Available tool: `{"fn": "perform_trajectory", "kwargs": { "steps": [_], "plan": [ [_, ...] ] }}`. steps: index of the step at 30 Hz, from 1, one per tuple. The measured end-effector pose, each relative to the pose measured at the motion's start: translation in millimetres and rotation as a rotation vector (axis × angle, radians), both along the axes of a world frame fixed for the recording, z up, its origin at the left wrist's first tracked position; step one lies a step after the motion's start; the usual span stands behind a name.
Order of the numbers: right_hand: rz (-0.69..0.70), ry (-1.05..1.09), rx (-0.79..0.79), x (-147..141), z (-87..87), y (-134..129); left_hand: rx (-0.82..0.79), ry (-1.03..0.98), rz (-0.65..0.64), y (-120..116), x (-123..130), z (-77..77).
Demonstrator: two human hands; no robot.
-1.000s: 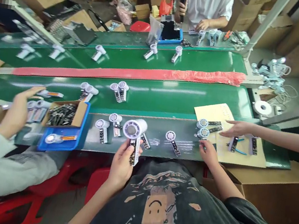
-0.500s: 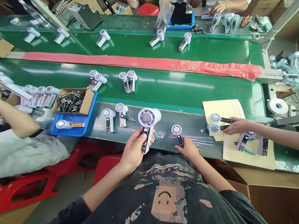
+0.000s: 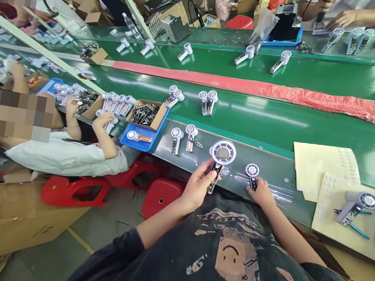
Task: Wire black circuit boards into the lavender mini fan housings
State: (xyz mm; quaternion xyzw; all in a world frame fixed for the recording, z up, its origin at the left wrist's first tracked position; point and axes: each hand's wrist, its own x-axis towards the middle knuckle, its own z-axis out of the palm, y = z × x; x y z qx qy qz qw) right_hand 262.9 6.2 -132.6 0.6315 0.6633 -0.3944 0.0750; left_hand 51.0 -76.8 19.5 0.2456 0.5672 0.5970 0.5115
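The left hand (image 3: 197, 187) is closed around the handle of a fan (image 3: 223, 153), which it holds up above the near edge of the table (image 3: 224, 136), the round head uppermost and dark circuitry showing along the grip. The right hand (image 3: 264, 194) has its fingers narrowed on the lower end of a second fan (image 3: 252, 170), whose head points away from it; I cannot tell whether this one rests fully on the table or is slightly raised. To the left of the left hand lie two more fans (image 3: 175, 140), the nearer with a loose board (image 3: 196, 142) lying across its handle. Farther left of that hand is a blue tray (image 3: 145, 147); a box (image 3: 160, 117) full of boards sits on it, with a fan with an orange strip (image 3: 134, 136) just in front. Beyond the left hand, a pair of fans (image 3: 211, 101) lies on the green belt (image 3: 265, 125), and past them a pink strip (image 3: 218, 82) runs lengthwise. To the right of the right hand, yellow sheets (image 3: 325, 166) cover the table; on them are two large-looking fans (image 3: 366, 201) and a blue-handled tool (image 3: 359, 231) partly hidden by one. A red stool (image 3: 161, 198) stands below and left of the left hand. Well left of it, a co-worker's hand (image 3: 104, 118) touches a fan in a row.
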Motion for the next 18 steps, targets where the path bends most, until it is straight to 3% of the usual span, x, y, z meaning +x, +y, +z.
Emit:
{"fn": "perform_trajectory", "kwargs": {
  "steps": [5,9,14,18],
  "plan": [
    [-0.118,0.081,-0.040,-0.6,4.2,4.0,0.019,-0.049,-0.104,-3.1,1.9,-0.6],
    [-0.251,0.258,-0.098,7.2,19.5,-1.2,0.007,-0.044,-0.154,-3.7,3.6,0.1],
    [-0.369,0.619,-0.054,16.0,70.5,-21.2,0.014,-0.101,-0.183,-3.1,8.2,-0.7],
    [-0.330,1.059,0.112,8.3,123.3,-34.2,0.022,-0.149,-0.218,-0.4,20.6,3.6]
  ]
}}
